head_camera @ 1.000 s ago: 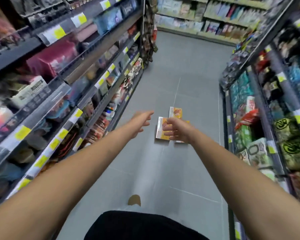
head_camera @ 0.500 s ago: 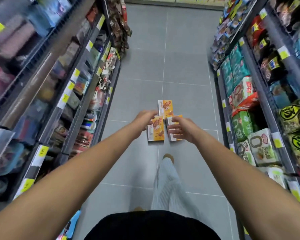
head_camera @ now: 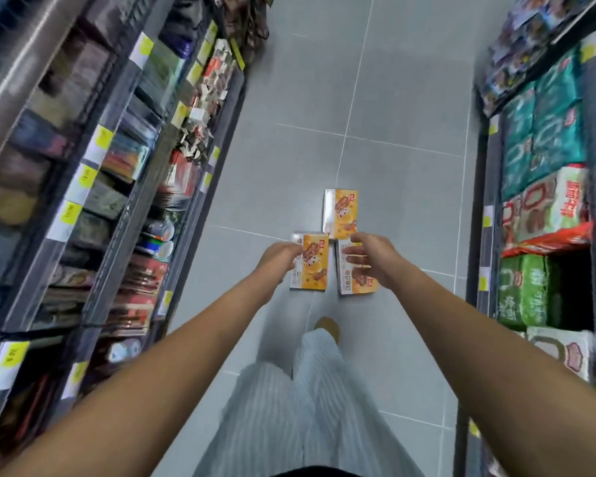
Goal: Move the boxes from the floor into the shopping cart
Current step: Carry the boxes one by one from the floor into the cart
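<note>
1. The left hand (head_camera: 277, 261) reaches down to the left edge of the nearest-left snack box (head_camera: 312, 266). Its fingertips overlap that edge, but I cannot tell whether they are gripping it or only coming up against it.
2. The right hand (head_camera: 375, 259) is spread wide with its fingers (head_camera: 353, 251) apart and holds nothing. It hangs over the second snack box (head_camera: 358, 282); contact is too unclear to call.
3. The two near boxes lie flat and side by side on the grey tiled floor (head_camera: 393, 160), between the two hands, with a narrow gap between them.
4. A third snack box (head_camera: 341, 213) lies flat just beyond the right thumb, farther from the person than the other two. Its near end is close to their far ends.
5. No shopping cart is in view, so its position relative to the hands is unknown.
6. Progress, as I judge it: all three visible boxes are on the floor and none is lifted, so for these the task is at its opening step. What remains is closing on the boxes, raising them and carrying them to the cart, with the far box needing a longer reach or a return trip.
7. Stocked shelves (head_camera: 117, 201) stand well to the left of the left hand, and more shelves (head_camera: 547, 208) well to the right of the right hand. The person's shoe (head_camera: 327, 327) is on the floor just short of the boxes.
</note>
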Tool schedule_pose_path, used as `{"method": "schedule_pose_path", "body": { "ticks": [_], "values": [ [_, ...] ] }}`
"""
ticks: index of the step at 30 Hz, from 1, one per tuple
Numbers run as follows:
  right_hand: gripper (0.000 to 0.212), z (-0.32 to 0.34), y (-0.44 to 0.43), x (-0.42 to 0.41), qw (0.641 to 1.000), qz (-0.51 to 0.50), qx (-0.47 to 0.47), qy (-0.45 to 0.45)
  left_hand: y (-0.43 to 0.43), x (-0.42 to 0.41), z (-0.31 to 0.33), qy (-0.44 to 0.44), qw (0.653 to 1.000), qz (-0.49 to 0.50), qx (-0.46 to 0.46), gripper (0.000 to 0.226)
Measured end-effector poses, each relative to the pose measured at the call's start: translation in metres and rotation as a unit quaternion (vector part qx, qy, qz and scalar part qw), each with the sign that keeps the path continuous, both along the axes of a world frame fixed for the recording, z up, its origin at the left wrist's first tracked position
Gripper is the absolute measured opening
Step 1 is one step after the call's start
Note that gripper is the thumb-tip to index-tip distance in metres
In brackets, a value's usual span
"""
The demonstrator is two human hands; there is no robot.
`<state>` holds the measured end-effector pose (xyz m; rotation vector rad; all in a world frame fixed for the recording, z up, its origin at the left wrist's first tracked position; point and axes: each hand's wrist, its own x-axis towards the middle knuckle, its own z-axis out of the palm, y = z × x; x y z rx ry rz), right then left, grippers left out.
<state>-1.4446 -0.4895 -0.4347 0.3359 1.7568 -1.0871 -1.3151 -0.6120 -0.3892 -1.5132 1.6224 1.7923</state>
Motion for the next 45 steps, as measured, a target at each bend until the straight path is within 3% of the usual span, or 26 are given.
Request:
{"method": "schedule_pose_path", "body": {
  "ticks": [9, 21, 23, 26, 28, 33, 37, 41, 45],
  "values": [
    [0.01, -0.13, -0.037, -0.045, 0.998, -0.019, 0.029, -0.044, -0.038, -0.052, -0.117, -0.072, 0.997, 0.0, 0.024, 0.04],
    [0.025, -0.42, -0.064, -0.071, 0.995, -0.001, 0.071, -0.068, -0.065, -0.102, -0.393, -0.122, 0.988, 0.047, 0.077, 0.052],
    [0.04, -0.458, -0.067, -0.07, 0.995, -0.002, 0.064, -0.071, -0.072, -0.104, -0.436, -0.124, 0.987, 0.068, 0.075, 0.057],
    [0.106, -0.531, -0.064, -0.066, 0.997, 0.01, 0.029, -0.076, -0.081, -0.104, -0.508, -0.133, 0.986, 0.067, 0.072, 0.058],
    [0.126, -0.569, -0.059, -0.062, 0.996, -0.003, 0.014, -0.091, -0.088, -0.103, -0.548, -0.135, 0.985, 0.067, 0.08, 0.05],
    [0.125, -0.605, -0.062, -0.06, 0.994, 0.015, -0.003, -0.106, -0.095, -0.101, -0.612, -0.102, 0.991, 0.008, 0.086, 0.012],
    [0.096, -0.61, -0.067, -0.058, 0.99, 0.012, -0.062, -0.124, -0.096, -0.104, -0.613, -0.103, 0.991, 0.009, 0.084, 0.016],
    [0.097, -0.585, -0.073, -0.059, 0.99, 0.016, -0.078, -0.12, -0.096, -0.101, -0.587, -0.097, 0.991, 0.025, 0.091, 0.024],
    [0.1, -0.539, -0.071, -0.06, 0.988, 0.035, -0.074, -0.133, -0.101, -0.093, -0.536, -0.076, 0.993, 0.024, 0.083, 0.019]
  ]
}}
